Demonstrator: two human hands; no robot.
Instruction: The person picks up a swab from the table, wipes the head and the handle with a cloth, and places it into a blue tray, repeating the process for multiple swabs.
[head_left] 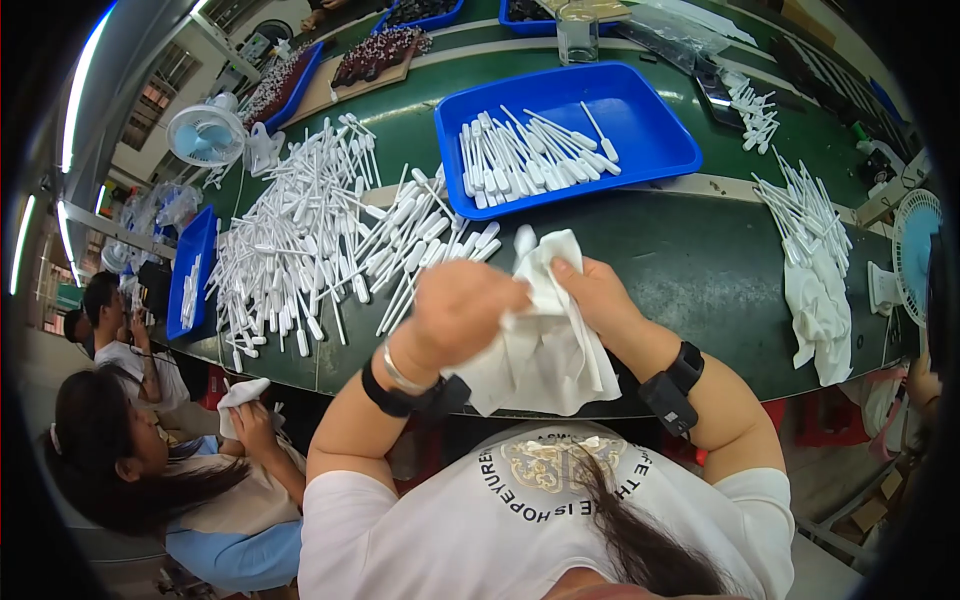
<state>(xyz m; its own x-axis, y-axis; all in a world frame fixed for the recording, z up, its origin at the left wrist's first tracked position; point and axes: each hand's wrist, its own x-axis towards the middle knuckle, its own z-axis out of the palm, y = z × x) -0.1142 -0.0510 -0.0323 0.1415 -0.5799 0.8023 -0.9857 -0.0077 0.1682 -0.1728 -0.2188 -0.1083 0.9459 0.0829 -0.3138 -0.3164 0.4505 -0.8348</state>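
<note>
A white cloth [550,350] hangs bunched in front of my chest at the table's near edge. My right hand [598,297] is closed on its upper part, thumb on top. A smooth white rounded end [525,238] shows at the cloth's top; whether it belongs to a stick piece is hard to tell. My left hand [465,308] is curled and blurred beside the cloth, its fingertips at the fold, and what it holds is hidden. Left of it lies a big heap of white sticks [300,230] with thin stems and wider paddle-shaped ends.
Beyond my hands a blue tray [660,165] holds several such sticks. More sticks [805,215] lie at the right by another white cloth [820,310]. A fan [915,255] stands at the right edge. At the left sits a co-worker [200,470] holding white cloth.
</note>
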